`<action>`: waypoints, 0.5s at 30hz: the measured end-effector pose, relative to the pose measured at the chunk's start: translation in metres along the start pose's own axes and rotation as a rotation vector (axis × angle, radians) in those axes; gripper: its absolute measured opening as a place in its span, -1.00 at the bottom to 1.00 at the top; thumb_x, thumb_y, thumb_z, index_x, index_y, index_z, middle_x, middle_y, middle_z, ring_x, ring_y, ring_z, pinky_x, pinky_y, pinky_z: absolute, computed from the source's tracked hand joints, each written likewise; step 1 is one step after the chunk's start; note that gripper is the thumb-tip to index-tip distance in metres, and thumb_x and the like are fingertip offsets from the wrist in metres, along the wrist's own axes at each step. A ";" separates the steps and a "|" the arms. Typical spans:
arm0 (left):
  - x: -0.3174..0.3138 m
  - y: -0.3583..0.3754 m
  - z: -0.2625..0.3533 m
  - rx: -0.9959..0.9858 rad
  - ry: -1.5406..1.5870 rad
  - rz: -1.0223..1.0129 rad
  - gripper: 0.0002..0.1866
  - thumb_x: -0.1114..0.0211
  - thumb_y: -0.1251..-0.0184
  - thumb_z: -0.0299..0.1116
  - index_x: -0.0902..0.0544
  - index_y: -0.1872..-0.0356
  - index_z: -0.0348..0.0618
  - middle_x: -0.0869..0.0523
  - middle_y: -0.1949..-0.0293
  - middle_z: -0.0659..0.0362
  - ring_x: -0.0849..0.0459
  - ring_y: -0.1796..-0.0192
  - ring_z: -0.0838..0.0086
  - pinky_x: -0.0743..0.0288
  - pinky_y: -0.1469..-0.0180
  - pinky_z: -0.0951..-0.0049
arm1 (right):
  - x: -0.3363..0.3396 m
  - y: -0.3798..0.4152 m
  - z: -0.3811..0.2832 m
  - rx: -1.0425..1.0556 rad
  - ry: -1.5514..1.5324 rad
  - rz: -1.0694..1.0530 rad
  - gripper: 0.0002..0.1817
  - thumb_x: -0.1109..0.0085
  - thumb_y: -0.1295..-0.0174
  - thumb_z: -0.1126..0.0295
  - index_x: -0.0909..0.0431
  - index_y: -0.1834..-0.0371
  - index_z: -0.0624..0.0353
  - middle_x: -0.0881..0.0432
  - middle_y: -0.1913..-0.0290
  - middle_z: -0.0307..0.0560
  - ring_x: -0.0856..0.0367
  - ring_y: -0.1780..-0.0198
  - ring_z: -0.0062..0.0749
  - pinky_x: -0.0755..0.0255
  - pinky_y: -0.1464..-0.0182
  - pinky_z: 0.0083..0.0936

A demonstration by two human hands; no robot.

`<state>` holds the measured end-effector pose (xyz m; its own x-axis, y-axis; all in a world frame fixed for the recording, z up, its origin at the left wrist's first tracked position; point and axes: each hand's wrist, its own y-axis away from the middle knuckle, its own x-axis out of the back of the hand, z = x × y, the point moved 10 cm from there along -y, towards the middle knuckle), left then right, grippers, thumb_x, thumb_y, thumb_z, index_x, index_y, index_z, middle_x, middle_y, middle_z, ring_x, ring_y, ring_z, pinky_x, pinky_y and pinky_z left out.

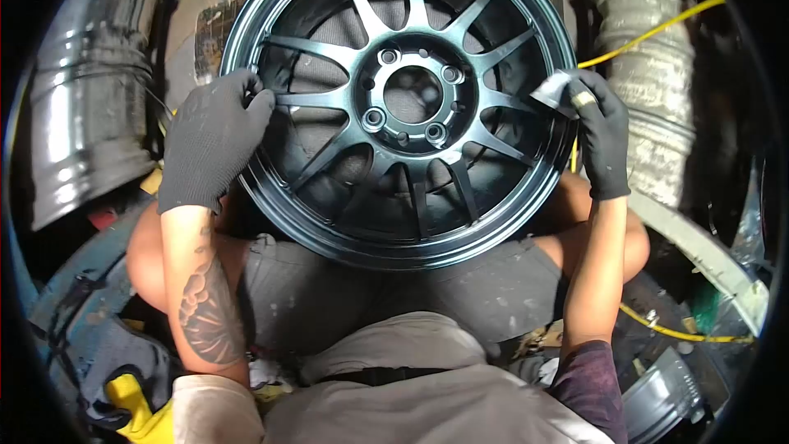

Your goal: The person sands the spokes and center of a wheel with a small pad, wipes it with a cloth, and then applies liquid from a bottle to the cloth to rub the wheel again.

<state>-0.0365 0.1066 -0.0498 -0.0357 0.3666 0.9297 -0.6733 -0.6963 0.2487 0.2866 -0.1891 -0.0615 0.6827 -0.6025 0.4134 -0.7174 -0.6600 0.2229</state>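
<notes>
A dark, glossy multi-spoke car wheel (352, 99) lies face up over my lap, with a round center hole and several bolt holes around it. In a dark knit glove, my left hand (215, 131) grips the wheel's left edge, thumb toward the spokes. My right hand (604, 127), gloved as well, is at the right edge of the wheel. Between its thumb and fingers it pinches a small folded grey-white sheet (552, 90), like sandpaper, which overlaps the rim in this view. A tan band circles one finger of the right glove.
Stacked metal wheel barrels (94, 90) stand at the left, and a dusty stack of rims (643, 74) at the right. A yellow hose (653, 34) runs behind my right hand. Lower left lies a yellow and grey cloth item (136, 407); lower right, a silver rim piece (664, 395).
</notes>
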 end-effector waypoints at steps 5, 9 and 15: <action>-0.013 -0.016 -0.006 0.073 -0.027 -0.172 -0.60 -0.16 -0.44 -0.14 -0.72 0.01 -0.29 -0.73 0.10 -0.28 -0.70 -0.04 -0.25 -0.55 -0.08 -0.04 | -0.045 0.018 -0.002 -0.012 0.059 -0.415 -0.71 -0.23 -0.43 0.20 -0.70 0.19 0.24 -0.62 0.39 -0.24 -0.54 0.31 -0.56 -0.44 0.20 -0.49; -0.058 -0.024 -0.052 0.273 0.583 -0.365 -0.51 -0.17 -0.49 -0.15 -0.68 -0.22 -0.34 -0.72 0.39 0.05 -0.65 0.43 0.36 -0.50 0.28 0.34 | -0.054 0.010 -0.004 0.239 0.242 -0.404 -0.79 -0.21 -0.35 0.31 -0.61 0.36 0.22 -0.56 0.51 -0.26 -0.47 0.49 -0.65 -0.33 0.43 -0.55; -0.065 -0.027 -0.006 0.387 0.951 -0.468 -0.54 -0.03 -0.62 -0.23 -0.61 -0.27 -0.38 -0.50 0.46 0.31 -0.42 0.55 0.60 -0.53 0.30 0.50 | -0.058 0.005 0.001 0.306 0.291 -0.378 -0.69 -0.23 -0.32 0.18 -0.67 0.36 0.23 -0.66 0.48 -0.05 -0.63 0.41 -0.39 -0.44 0.28 -0.34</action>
<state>-0.0209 0.1056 -0.1184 -0.4995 0.8475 0.1796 -0.4994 -0.4511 0.7397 0.2431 -0.1579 -0.0848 0.7870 -0.1787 0.5905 -0.3280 -0.9318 0.1551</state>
